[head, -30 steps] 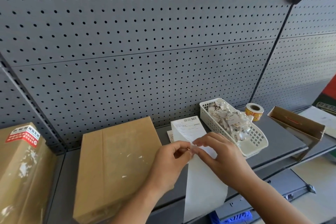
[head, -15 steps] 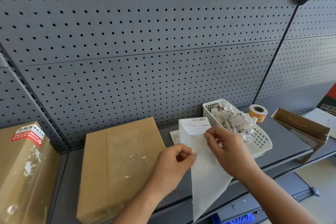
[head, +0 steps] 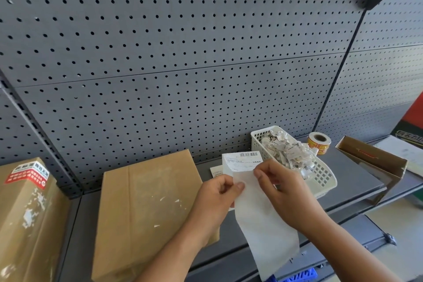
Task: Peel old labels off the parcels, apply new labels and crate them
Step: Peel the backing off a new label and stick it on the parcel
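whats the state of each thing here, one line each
left hand, pinching the liner strip's left edge
right hand, pinching the new label
new label, at the strip's top, printed side up
liner strip, hanging loose below the hands
middle parcel, lying flat, no label, white residue flecks
left parcel, red-and-white sticker on
basket, full of torn label scraps
small box, open

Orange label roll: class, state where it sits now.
In the head view the label roll stands on the grey shelf, far right, between the white basket of torn labels and the open cardboard box.
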Tool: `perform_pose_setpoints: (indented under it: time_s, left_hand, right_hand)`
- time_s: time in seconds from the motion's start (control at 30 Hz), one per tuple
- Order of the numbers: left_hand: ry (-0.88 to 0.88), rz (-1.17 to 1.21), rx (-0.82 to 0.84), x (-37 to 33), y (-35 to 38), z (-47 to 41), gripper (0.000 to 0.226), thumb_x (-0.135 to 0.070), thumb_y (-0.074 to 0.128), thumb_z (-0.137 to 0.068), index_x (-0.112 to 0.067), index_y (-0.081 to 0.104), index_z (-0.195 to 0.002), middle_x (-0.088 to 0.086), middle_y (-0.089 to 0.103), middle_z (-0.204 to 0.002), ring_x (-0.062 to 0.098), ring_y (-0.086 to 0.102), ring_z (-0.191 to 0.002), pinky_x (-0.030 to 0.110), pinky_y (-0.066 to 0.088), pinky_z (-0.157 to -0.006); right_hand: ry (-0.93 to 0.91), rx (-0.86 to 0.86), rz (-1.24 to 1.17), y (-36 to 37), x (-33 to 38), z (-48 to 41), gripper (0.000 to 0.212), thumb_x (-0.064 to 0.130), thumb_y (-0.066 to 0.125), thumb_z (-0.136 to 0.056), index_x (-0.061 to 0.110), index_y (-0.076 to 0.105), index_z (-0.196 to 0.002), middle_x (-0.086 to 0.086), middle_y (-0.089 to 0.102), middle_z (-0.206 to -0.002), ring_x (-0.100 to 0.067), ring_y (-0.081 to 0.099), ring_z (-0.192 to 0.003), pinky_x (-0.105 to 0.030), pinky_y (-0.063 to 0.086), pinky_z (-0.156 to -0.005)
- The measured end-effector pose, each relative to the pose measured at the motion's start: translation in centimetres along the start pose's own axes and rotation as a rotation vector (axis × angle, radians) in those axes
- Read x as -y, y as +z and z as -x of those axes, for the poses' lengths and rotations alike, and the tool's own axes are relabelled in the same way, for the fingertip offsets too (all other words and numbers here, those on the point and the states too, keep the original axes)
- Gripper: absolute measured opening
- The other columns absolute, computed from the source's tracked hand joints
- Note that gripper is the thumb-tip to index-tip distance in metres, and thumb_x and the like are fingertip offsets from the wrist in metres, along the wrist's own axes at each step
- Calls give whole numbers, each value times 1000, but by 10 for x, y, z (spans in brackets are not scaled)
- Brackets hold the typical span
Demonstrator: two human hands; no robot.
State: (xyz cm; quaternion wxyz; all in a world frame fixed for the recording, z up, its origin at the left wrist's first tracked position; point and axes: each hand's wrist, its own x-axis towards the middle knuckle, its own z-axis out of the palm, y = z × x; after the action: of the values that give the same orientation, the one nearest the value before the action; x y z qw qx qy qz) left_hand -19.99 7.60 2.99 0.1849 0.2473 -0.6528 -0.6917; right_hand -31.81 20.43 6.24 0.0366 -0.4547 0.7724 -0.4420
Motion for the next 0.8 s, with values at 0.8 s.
perform_pose_setpoints:
  time_s: [0.8]
  left_hand:
    - [-17, 16, -59, -5, -8, -4, 19, -27, 67, -96, -9, 72, -101, 7, 77, -96, 29, 71, -95, 50, 55, -91]
  right_hand:
    - [9, -31, -53, -20, 5, -3, 12, 28, 50, -100, 25, 57, -91, 11, 62, -86, -9, 58, -78, -26, 48, -68]
